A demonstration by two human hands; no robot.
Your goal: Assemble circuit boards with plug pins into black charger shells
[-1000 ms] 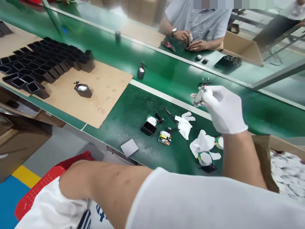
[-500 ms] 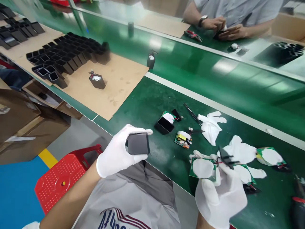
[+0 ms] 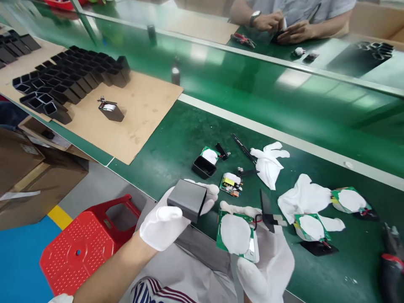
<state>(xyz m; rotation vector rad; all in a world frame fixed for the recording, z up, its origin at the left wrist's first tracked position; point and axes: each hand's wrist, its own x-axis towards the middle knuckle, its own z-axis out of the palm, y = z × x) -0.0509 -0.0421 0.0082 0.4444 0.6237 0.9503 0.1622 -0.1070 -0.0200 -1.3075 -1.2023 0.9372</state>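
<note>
My left hand (image 3: pixel 170 223), in a white glove, is closed around a black rectangular case (image 3: pixel 187 198), its open end turned to the right. In my gloved right hand (image 3: pixel 268 261) is a green circuit board (image 3: pixel 236 234) with a round white pad, held by its edges. Short wires join the board to a thin black end piece (image 3: pixel 267 210) beside my fingers. Case and board are apart. Just beyond my hands stand another open black case (image 3: pixel 204 166), a board with a white pad (image 3: pixel 210 155) and a board with yellow and orange parts (image 3: pixel 231 184).
White gloves (image 3: pixel 269 164) lie near a black pen-like tool (image 3: pixel 243 147). More padded boards (image 3: pixel 351 199) are at the right, with red-and-black pliers (image 3: pixel 391 256). Many black cases (image 3: pixel 75 75) stand on cardboard (image 3: pixel 148 109). A co-worker's hands (image 3: pixel 284 29) work across the bench.
My right hand has brought the board left, closer to the case. My left hand has moved slightly right and turned the case so its opening faces the board.
</note>
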